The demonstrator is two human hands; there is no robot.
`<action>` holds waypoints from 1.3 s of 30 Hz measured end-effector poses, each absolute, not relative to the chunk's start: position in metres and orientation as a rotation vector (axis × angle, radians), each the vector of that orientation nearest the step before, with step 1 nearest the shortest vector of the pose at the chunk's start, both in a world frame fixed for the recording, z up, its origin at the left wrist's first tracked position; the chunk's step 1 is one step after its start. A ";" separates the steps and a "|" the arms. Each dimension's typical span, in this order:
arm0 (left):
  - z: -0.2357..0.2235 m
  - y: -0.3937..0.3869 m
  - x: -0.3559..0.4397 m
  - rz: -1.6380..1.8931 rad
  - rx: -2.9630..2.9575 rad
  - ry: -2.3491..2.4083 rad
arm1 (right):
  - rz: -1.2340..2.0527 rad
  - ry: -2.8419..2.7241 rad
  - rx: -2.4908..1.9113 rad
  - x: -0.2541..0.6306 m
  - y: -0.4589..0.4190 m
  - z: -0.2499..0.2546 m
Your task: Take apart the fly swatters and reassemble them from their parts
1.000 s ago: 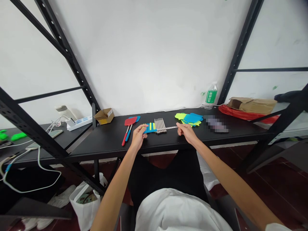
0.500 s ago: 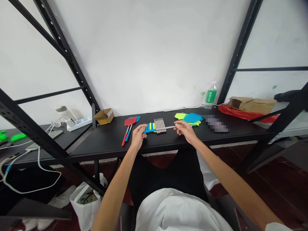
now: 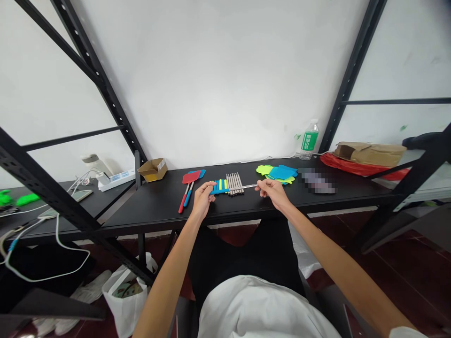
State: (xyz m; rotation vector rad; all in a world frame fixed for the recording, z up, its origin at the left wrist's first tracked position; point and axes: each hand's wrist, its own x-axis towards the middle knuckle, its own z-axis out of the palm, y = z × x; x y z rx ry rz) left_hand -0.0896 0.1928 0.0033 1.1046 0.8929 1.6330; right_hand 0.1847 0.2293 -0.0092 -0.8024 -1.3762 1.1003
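My left hand [image 3: 203,199] is closed on the blue grip of a handle rod [image 3: 232,189] held level just above the black table [image 3: 162,206]. My right hand [image 3: 272,192] pinches the silver far end of the same rod. Behind the rod lies a row of metal rods with blue and yellow grips [image 3: 229,184]. A pile of blue and yellow-green flat swatter heads [image 3: 278,173] sits just beyond my right hand. Left of my left hand lie two finished swatters, one red [image 3: 188,187] and one blue [image 3: 196,180].
A small open cardboard box [image 3: 152,170] stands at the table's back left. A green-labelled water bottle [image 3: 309,140] stands at the back right, with a red bag and brown paper package [image 3: 366,157] beside it. Black shelf struts [image 3: 105,94] frame both sides. A white bag [image 3: 123,291] lies on the floor.
My right hand briefly loosened its fingers along the rod's silver end, then pinched it again. The left hand and rod barely moved.
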 end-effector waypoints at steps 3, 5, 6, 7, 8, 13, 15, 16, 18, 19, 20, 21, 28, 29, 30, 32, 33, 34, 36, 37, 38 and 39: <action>0.004 0.192 -0.089 1.631 1.112 0.893 | 1.086 -1.402 -0.809 0.184 0.227 -0.008; 0.004 0.192 -0.089 1.633 1.108 0.895 | 1.090 -1.404 -0.798 0.184 0.227 -0.008; 0.004 0.192 -0.089 1.634 1.105 0.898 | 1.101 -1.403 -0.791 0.184 0.227 -0.008; 0.004 0.192 -0.089 1.636 1.102 0.900 | 1.114 -1.402 -0.785 0.184 0.228 -0.008; 0.004 0.192 -0.089 1.639 1.099 0.902 | 1.127 -1.400 -0.777 0.184 0.228 -0.008; 0.003 0.193 -0.089 1.652 1.090 0.898 | 1.143 -1.379 -0.724 0.185 0.230 -0.009; 0.002 0.194 -0.089 1.654 1.090 0.897 | 1.144 -1.362 -0.713 0.186 0.230 -0.009; 0.002 0.194 -0.090 1.654 1.090 0.897 | 1.142 -1.353 -0.710 0.186 0.230 -0.009; 0.001 0.194 -0.090 1.654 1.089 0.891 | 1.135 -1.338 -0.709 0.185 0.231 -0.010; 0.001 0.195 -0.090 1.654 1.087 0.889 | 1.131 -1.335 -0.712 0.185 0.231 -0.010; 0.001 0.195 -0.090 1.654 1.086 0.888 | 1.125 -1.333 -0.717 0.185 0.232 -0.010; 0.001 0.195 -0.090 1.654 1.084 0.890 | 1.120 -1.332 -0.724 0.185 0.232 -0.010; 0.002 0.194 -0.089 1.647 1.095 0.893 | 1.086 -1.351 -0.796 0.184 0.232 -0.010; 0.002 0.194 -0.089 1.646 1.096 0.894 | 1.082 -1.354 -0.808 0.184 0.231 -0.010; 0.002 0.194 -0.089 1.645 1.096 0.894 | 1.079 -1.358 -0.817 0.184 0.231 -0.010; 0.002 0.194 -0.089 1.644 1.098 0.892 | 1.077 -1.370 -0.819 0.184 0.231 -0.010; 0.002 0.194 -0.089 1.645 1.100 0.891 | 1.081 -1.372 -0.812 0.184 0.231 -0.011; 0.002 0.194 -0.089 1.646 1.102 0.890 | 1.089 -1.372 -0.803 0.184 0.231 -0.011; 0.002 0.194 -0.089 1.645 1.106 0.894 | 1.114 -1.367 -0.786 0.184 0.232 -0.011; 0.002 0.194 -0.089 1.645 1.107 0.898 | 1.127 -1.365 -0.778 0.184 0.232 -0.012; 0.002 0.194 -0.089 1.645 1.106 0.901 | 1.136 -1.364 -0.770 0.184 0.233 -0.012; 0.002 0.194 -0.089 1.646 1.105 0.904 | 1.143 -1.363 -0.762 0.185 0.233 -0.012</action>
